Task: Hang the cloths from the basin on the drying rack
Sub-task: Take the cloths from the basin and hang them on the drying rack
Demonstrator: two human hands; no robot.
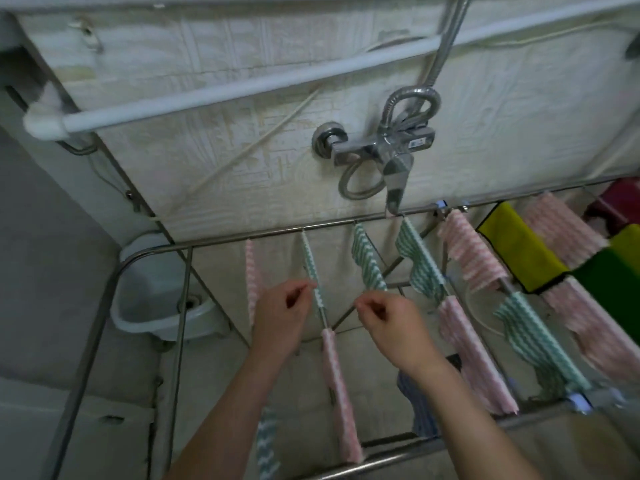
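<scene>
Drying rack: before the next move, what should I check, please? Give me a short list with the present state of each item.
1. Left hand free: fingers curled beside a green cloth, grip unclear: cannot tell.
2. Right hand free: fingers curled, cannot tell.
3. Bare rod available on the drying rack: ok.
4. Green cloth draped over its rod: ok.
5. Basin emptied: no cloth seen, partly hidden: cannot tell.

Before me the drying rack [221, 239] is carrying pink striped cloths [337, 386], green striped cloths [369, 265], a yellow cloth [516, 247] and a dark green cloth [609, 277] over its rods.
</scene>
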